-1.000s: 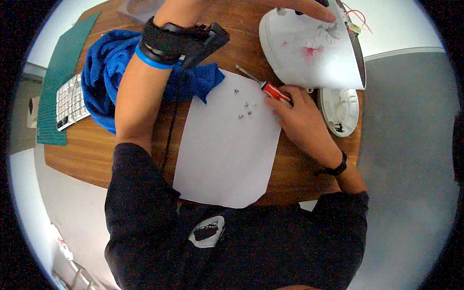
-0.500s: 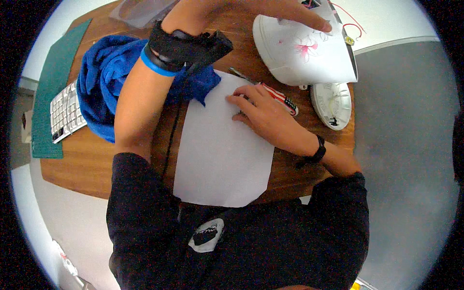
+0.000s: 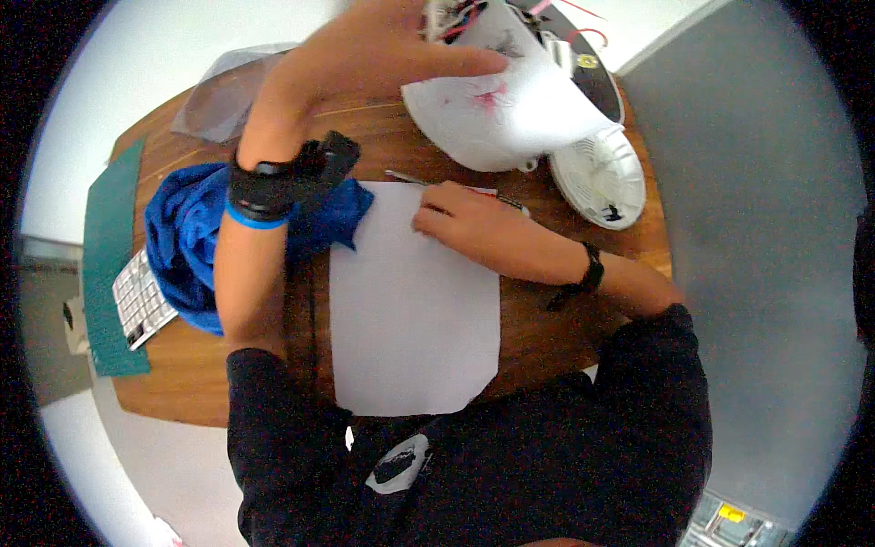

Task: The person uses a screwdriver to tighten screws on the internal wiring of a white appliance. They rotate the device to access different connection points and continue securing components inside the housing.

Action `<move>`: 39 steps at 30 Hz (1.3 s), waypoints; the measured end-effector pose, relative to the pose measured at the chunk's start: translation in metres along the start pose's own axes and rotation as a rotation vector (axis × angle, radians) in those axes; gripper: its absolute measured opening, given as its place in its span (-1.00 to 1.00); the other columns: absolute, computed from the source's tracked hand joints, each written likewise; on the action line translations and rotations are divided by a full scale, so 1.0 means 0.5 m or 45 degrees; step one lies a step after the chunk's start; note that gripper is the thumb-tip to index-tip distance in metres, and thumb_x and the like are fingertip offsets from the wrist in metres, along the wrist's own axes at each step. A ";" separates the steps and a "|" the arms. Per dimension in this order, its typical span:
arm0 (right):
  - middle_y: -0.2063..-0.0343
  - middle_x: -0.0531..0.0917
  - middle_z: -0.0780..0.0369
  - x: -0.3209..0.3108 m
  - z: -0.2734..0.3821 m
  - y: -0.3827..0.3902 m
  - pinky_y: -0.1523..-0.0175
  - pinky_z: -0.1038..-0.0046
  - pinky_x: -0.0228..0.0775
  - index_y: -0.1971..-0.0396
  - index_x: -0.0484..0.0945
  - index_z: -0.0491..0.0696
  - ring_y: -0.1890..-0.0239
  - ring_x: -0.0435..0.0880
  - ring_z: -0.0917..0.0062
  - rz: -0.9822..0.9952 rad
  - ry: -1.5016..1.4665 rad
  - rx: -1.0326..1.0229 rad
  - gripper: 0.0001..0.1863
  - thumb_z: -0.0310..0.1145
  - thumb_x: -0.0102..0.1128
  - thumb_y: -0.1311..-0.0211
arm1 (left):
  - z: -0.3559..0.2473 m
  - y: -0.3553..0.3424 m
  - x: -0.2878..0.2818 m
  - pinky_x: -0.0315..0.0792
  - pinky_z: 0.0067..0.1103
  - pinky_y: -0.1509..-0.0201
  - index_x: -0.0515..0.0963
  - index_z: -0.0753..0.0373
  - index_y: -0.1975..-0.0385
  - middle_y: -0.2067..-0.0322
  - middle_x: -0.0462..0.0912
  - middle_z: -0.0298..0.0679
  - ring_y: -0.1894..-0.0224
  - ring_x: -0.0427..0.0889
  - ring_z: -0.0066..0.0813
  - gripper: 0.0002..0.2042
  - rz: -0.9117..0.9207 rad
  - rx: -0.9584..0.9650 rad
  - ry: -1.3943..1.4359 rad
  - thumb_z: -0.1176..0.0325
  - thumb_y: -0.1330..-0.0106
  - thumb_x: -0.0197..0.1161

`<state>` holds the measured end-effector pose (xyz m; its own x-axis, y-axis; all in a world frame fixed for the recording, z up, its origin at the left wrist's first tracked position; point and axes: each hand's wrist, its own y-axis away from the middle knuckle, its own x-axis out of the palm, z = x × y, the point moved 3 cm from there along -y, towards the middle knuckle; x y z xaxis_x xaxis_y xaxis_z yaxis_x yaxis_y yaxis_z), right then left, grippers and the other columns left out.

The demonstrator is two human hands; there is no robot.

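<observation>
At the top, my left hand (image 3: 374,55) reaches over a white curved appliance casing (image 3: 524,100) with a pink flower print. Its thumb presses on the casing and the hand grips it; the other fingers are partly out of sight. The casing is tilted, with wires and dark parts showing at its open end. My right hand (image 3: 460,223) lies on a sheet of white paper (image 3: 410,319), fingers curled in; whatever they hold is hidden. Beyond its knuckles a thin metal shaft (image 3: 406,177) sticks out, and part of a red and black tool (image 3: 508,200) shows behind the hand.
A white oval vented cover (image 3: 599,182) lies at the table's right edge, beside the casing. On the left are a crumpled blue cloth (image 3: 187,242), a white gridded item (image 3: 143,296) and a green mat (image 3: 114,264). Clear plastic (image 3: 223,96) lies at the far left.
The view has shifted. My left hand and the casing have moved left and the casing tilts more, showing more of its inside. My right hand's fingers have drawn closer together on the paper.
</observation>
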<state>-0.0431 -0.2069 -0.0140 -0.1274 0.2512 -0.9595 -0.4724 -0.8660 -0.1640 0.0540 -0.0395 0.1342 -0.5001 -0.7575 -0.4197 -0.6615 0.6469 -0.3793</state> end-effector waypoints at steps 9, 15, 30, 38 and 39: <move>-0.03 0.55 0.01 -0.008 -0.013 0.020 -0.22 0.18 0.55 -0.11 0.49 -0.17 -0.13 0.59 0.06 0.055 -0.136 -0.015 -0.64 -0.45 0.14 -0.35 | 0.048 -0.003 0.022 0.39 -0.19 -0.50 0.05 0.34 -0.57 -0.35 0.44 0.25 -0.40 0.46 0.16 -0.01 -0.089 0.073 -0.637 0.03 -0.31 0.54; -0.09 0.56 0.02 -0.045 -0.035 0.043 -0.28 0.20 0.56 -0.25 0.48 -0.13 -0.20 0.60 0.08 0.043 -0.236 0.206 -0.49 -0.50 0.30 -0.29 | 0.019 0.016 0.018 0.37 -0.21 -0.52 -0.08 0.30 -0.63 -0.40 0.38 0.31 -0.42 0.45 0.18 0.10 0.013 -0.028 -0.649 0.09 -0.26 0.58; -0.04 0.54 0.02 0.002 -0.016 0.011 -0.21 0.13 0.53 -0.09 0.57 -0.05 -0.14 0.58 0.00 0.031 -0.066 0.191 -0.56 -0.26 0.43 -0.26 | 0.080 0.026 -0.020 0.39 -0.35 -0.52 -0.28 0.39 -0.63 -0.47 0.27 0.36 -0.46 0.38 0.11 0.24 0.252 0.053 -0.590 0.24 -0.18 0.64; 0.14 0.58 0.08 0.005 -0.016 -0.016 -0.12 0.19 0.55 0.11 0.60 -0.10 0.01 0.63 0.11 0.152 -0.245 0.137 -0.83 -0.40 0.26 -0.36 | 0.057 0.024 0.038 0.49 -0.27 -0.40 0.25 0.24 -0.52 -0.28 0.53 0.14 -0.29 0.57 0.06 -0.21 -0.329 0.537 -0.836 0.16 -0.37 0.47; 0.13 0.58 0.08 0.002 -0.015 -0.014 -0.12 0.18 0.55 0.11 0.60 -0.10 0.01 0.63 0.11 0.148 -0.246 0.145 -0.83 -0.41 0.25 -0.36 | 0.039 0.022 0.049 0.50 -0.26 -0.39 0.32 0.24 -0.47 -0.26 0.54 0.13 -0.27 0.57 0.06 -0.28 -0.354 0.588 -0.781 0.18 -0.36 0.46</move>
<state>-0.0335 -0.2036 -0.0155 -0.3459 0.2405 -0.9069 -0.5387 -0.8423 -0.0179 0.0453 -0.0493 0.1034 0.1318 -0.7993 -0.5863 -0.3521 0.5151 -0.7814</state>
